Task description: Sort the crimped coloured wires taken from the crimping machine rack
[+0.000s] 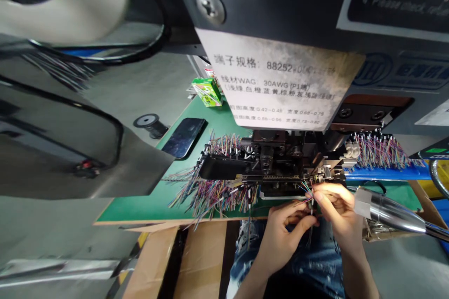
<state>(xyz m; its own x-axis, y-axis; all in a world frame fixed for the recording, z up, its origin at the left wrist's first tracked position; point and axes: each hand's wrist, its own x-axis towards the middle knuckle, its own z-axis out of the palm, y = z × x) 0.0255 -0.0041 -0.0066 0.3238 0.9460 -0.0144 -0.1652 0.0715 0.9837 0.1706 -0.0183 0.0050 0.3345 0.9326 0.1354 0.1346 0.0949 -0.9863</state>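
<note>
A small bundle of thin coloured wires [307, 188] fans out at the front of the crimping machine [270, 168]. My left hand [289, 224] pinches the bundle from below and to the left, fingers curled. From the other side my right hand [335, 203] meets it, thumb and forefinger closed on the wires close to the machine's working point. The wires' lower ends hang between the hands over my lap. Exactly which strands each hand grips is too small to make out.
Piles of multicoloured wire harnesses [217, 196] lie left of the machine, with more harnesses [380, 149] on a blue tray at right. A phone [185, 138], a spool [150, 125] and a green box [206, 92] sit further left. A metal lamp [393, 210] reaches in beside my right hand.
</note>
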